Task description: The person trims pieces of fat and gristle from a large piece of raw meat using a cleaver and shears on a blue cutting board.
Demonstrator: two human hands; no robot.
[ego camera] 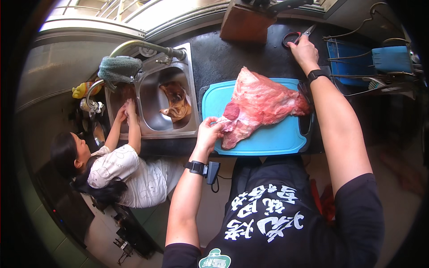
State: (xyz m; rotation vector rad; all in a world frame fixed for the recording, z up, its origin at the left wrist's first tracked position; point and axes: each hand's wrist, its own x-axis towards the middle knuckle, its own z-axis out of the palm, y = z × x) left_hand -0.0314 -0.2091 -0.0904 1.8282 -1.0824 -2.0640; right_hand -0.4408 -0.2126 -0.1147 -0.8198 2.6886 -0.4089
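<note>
A large slab of raw meat (258, 100) lies across a blue cutting board (278, 140), its narrow lower end towards the left. My left hand (211, 132) pinches a pale, loose flap at the meat's lower left edge between thumb and fingers. At the upper right, beyond the board, my right hand (304, 52) is on a pair of scissors (295, 38) with dark and red handles, over the black countertop. The scissors' blades point away to the upper right; whether the fingers are closed around them is hard to tell.
A wooden knife block (248, 23) stands at the back. At left, a double steel sink (194, 110) holds a browned piece of meat or skin (177, 102); another person (127, 177) has both hands in its far basin. Blue boards (352, 62) stand in a wire rack (348, 36) at right.
</note>
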